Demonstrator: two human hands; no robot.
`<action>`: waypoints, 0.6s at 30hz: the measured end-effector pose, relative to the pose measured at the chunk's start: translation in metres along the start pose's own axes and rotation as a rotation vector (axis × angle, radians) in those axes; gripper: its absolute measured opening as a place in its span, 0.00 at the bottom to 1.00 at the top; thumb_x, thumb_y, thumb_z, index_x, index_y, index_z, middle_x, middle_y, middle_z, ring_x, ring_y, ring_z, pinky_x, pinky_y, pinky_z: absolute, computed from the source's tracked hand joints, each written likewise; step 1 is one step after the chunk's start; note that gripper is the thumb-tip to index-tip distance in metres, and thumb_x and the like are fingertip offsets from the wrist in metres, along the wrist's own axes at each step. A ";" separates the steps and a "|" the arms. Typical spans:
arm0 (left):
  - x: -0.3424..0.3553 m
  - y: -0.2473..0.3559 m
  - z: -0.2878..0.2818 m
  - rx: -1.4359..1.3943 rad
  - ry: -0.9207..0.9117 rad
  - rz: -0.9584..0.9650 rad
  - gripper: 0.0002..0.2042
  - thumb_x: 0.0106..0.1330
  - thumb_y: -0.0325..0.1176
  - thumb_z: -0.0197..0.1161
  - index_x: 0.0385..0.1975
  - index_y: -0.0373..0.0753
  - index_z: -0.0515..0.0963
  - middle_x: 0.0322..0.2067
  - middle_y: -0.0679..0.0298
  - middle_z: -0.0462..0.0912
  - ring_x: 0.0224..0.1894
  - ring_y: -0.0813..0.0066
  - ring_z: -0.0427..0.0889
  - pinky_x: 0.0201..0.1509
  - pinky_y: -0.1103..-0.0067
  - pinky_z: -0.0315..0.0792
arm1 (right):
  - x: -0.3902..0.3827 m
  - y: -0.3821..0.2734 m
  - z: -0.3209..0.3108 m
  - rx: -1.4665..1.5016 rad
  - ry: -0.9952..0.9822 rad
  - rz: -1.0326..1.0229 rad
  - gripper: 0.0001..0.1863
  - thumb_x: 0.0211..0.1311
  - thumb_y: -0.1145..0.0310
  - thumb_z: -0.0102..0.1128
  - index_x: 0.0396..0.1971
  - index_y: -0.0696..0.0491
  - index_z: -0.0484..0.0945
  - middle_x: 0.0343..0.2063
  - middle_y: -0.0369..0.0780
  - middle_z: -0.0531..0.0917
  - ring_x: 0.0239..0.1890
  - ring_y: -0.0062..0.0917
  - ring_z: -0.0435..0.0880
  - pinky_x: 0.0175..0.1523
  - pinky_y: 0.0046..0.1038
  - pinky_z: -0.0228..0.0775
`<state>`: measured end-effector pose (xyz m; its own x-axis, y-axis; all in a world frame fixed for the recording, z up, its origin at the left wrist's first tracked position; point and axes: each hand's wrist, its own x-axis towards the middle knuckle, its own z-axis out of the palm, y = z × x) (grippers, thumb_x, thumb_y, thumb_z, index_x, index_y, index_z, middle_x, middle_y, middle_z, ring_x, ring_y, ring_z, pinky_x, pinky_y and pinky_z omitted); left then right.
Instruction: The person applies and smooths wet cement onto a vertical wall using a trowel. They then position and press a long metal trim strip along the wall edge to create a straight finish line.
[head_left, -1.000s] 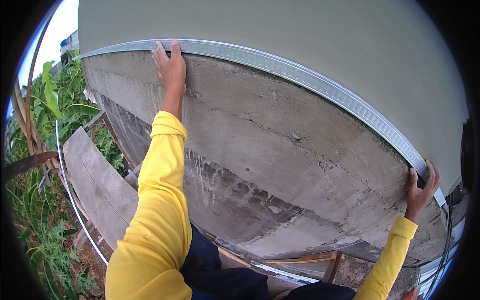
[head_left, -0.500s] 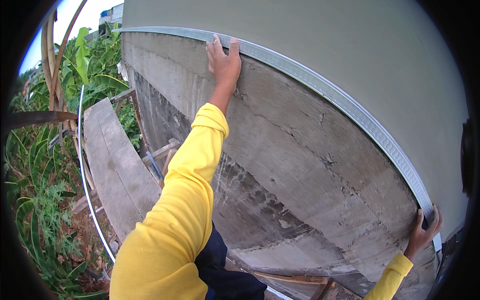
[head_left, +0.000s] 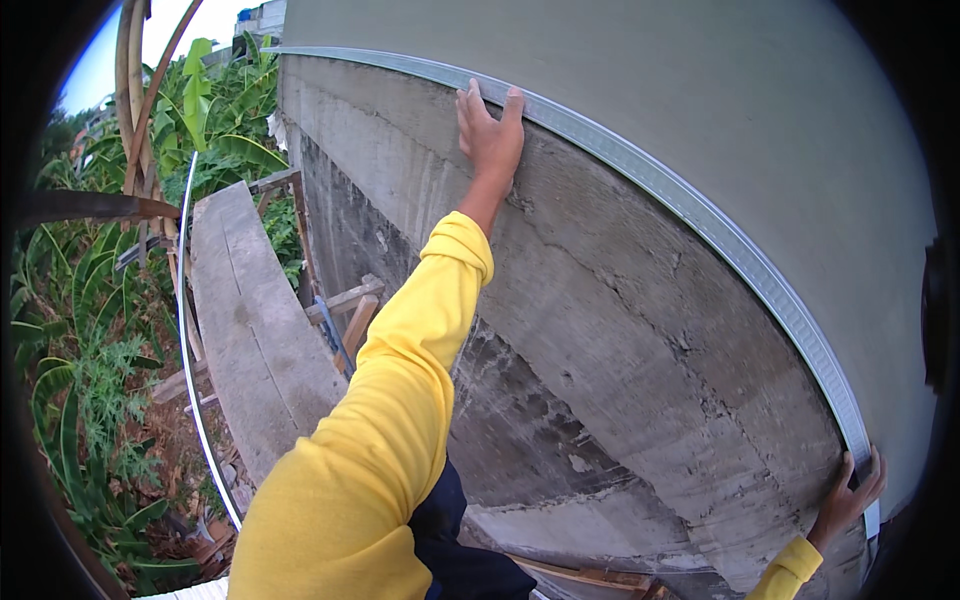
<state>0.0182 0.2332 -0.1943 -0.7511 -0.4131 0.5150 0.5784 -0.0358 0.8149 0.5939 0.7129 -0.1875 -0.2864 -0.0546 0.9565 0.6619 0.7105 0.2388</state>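
A long silver metal profile strip (head_left: 640, 160) lies against the wall, along the line where smooth grey plaster (head_left: 720, 90) meets rough bare concrete (head_left: 600, 250) below. My left hand (head_left: 492, 140) holds the strip's lower edge toward its far left part, with the fingertips and thumb hooked onto it. Near the strip's lower right end, my right hand (head_left: 845, 505) is closed around it, thumb on one side and fingers on the other. Both arms wear yellow sleeves. The palm-side contact of the left hand is partly hidden.
To the left, a worn plank platform (head_left: 250, 300) runs beside the wall, with wooden braces (head_left: 350, 300) between them. A thin white pole (head_left: 190, 370) stands outside it. Bamboo poles (head_left: 130, 100) and banana plants (head_left: 90, 300) lie beyond. Timber (head_left: 590, 575) shows at the bottom.
The view has shifted, so the wall, platform and left hand appear farther right. Both hands keep their places on the strip, which shows no clear movement along the wall.
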 end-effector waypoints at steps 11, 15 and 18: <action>0.009 -0.011 0.002 -0.080 0.001 -0.120 0.55 0.68 0.65 0.62 0.81 0.32 0.44 0.83 0.46 0.35 0.85 0.52 0.32 0.85 0.58 0.31 | -0.004 0.010 0.007 -0.068 -0.010 -0.034 0.28 0.73 0.53 0.66 0.65 0.54 0.75 0.64 0.47 0.76 0.69 0.43 0.72 0.74 0.43 0.63; 0.010 -0.008 0.000 -0.093 -0.045 -0.141 0.55 0.68 0.65 0.62 0.81 0.33 0.43 0.83 0.47 0.34 0.85 0.52 0.29 0.84 0.57 0.31 | -0.003 0.018 0.013 -0.100 0.011 -0.058 0.29 0.74 0.52 0.65 0.65 0.55 0.75 0.64 0.48 0.77 0.68 0.44 0.73 0.73 0.44 0.63; 0.008 -0.005 0.000 -0.110 -0.067 -0.147 0.55 0.68 0.66 0.62 0.82 0.34 0.43 0.83 0.48 0.32 0.85 0.53 0.28 0.84 0.57 0.30 | -0.003 0.023 0.017 -0.123 0.026 -0.060 0.29 0.74 0.52 0.64 0.64 0.56 0.75 0.63 0.48 0.77 0.68 0.44 0.73 0.73 0.44 0.63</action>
<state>0.0090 0.2297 -0.1940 -0.8474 -0.3349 0.4121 0.4895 -0.1918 0.8506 0.5982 0.7407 -0.1881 -0.3114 -0.1139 0.9434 0.7244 0.6141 0.3132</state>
